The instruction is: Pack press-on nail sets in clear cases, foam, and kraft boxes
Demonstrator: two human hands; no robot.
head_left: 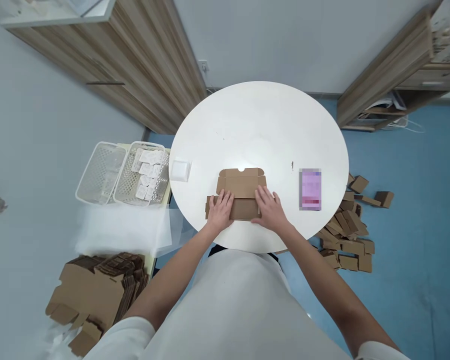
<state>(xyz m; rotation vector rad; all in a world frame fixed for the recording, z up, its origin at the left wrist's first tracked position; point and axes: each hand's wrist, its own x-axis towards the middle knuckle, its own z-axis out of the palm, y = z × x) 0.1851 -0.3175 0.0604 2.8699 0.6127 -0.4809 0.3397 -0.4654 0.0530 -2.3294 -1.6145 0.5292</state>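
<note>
A brown cardboard box blank (pixel 241 186) lies partly unfolded near the front edge of the round white table (pixel 258 120). My left hand (pixel 220 210) rests on its left side, fingers apart and pointing away from me. On its right side lies my right hand (pixel 270 207), also with spread fingers. The blank's far panel has a notch in its edge and small side flaps; a crease runs across between my hands. Both palms face down, and neither hand is wrapped round anything.
A small white packet (pixel 180 170) sits at the table's left, a blurred purple item (pixel 311 189) at its right. Two white baskets (pixel 140 172) stand left, one holding white packets. Flat cardboard (pixel 90 292) is stacked lower left. Folded boxes (pixel 347 225) lie on the floor at right.
</note>
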